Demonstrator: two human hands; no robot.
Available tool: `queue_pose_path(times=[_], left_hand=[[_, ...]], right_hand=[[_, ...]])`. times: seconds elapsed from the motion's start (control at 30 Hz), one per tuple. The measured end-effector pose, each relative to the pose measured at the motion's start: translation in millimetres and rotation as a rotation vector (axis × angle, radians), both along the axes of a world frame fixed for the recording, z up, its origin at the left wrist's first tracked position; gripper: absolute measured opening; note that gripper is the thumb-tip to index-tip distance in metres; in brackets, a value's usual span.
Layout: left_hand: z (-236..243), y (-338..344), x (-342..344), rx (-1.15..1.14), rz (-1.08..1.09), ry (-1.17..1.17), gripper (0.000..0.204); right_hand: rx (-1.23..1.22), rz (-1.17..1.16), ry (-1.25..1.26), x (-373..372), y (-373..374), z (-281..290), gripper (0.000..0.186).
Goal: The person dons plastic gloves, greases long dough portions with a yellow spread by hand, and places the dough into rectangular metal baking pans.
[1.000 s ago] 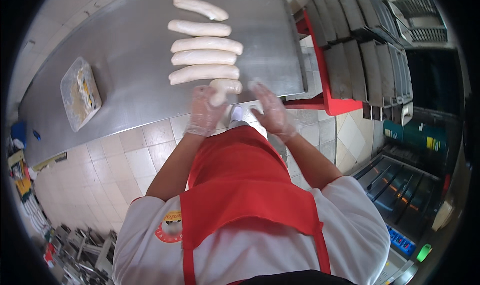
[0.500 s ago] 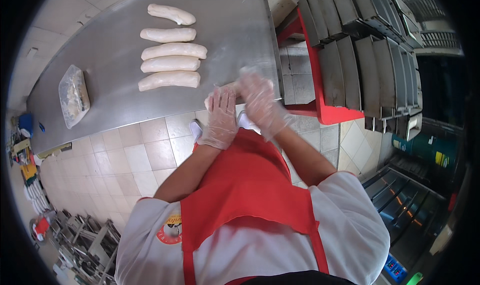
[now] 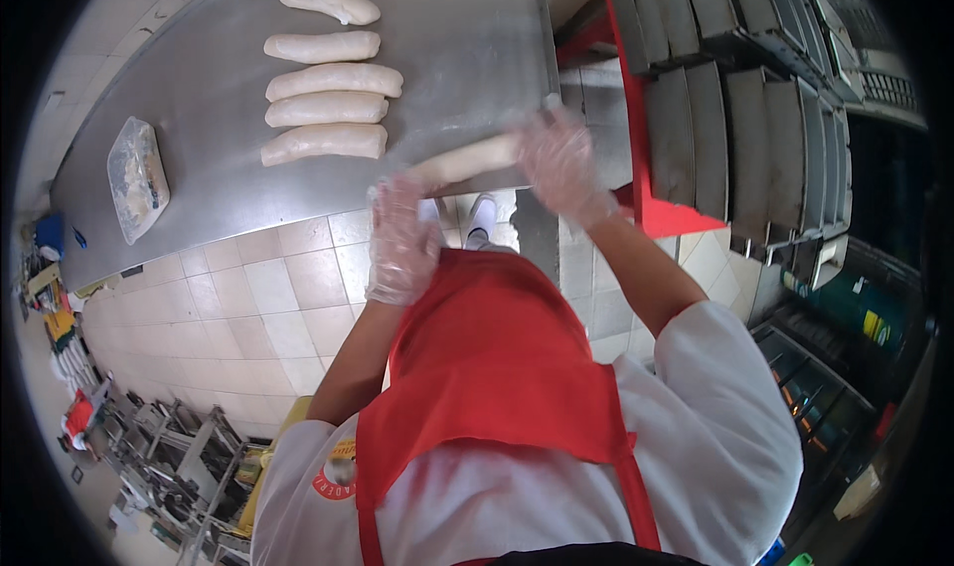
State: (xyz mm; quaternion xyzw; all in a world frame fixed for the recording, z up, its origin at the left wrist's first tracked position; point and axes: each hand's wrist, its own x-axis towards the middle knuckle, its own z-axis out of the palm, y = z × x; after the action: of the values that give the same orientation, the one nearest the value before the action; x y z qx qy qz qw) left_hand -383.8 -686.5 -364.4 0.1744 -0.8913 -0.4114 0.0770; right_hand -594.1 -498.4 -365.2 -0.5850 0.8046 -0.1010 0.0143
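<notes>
Near the front edge of the steel table, a pale dough roll stretches at a slant between my hands, its right end higher in the picture. My left hand, in a clear plastic glove, is closed at the roll's left end. At the other end, my right hand, gloved alike and blurred by motion, covers the tip with its fingers curled over it. Several finished-looking dough rolls lie in a column beyond my left hand, roughly parallel; two in the middle lie close together.
On the left of the steel table lies a clear plastic bag with pale contents. Stacked metal pans fill a red rack at the right. Metal equipment stands at lower left, on the tiled floor.
My hands have moved apart, the left one leftward and the right one rightward. The dough roll between them now shows more of its length. The whole view has shifted slightly.
</notes>
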Motion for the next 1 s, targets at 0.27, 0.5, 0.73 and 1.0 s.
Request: queue_pose_path(times=[0.27,0.5,0.73,1.0], left_hand=[[-61,-33,22,0.362,0.173,0.162,0.062],[-29,-54,-74,-0.213,-0.417,0.105,0.08],[105,-8,-194,0.891,-0.25,-0.072,0.058],[340,298,-501,-0.254,-1.369,0.567,0.076]], right_hand=[[-0.153,0.039,-0.212,75,-101,20,0.051],[0.342,-0.283,-0.092,1,-9,17,0.051],[-0.451,-0.715,-1.116,-26,113,198,0.058],[-0.893,-1.039,-0.488,-120,392,339,0.064]])
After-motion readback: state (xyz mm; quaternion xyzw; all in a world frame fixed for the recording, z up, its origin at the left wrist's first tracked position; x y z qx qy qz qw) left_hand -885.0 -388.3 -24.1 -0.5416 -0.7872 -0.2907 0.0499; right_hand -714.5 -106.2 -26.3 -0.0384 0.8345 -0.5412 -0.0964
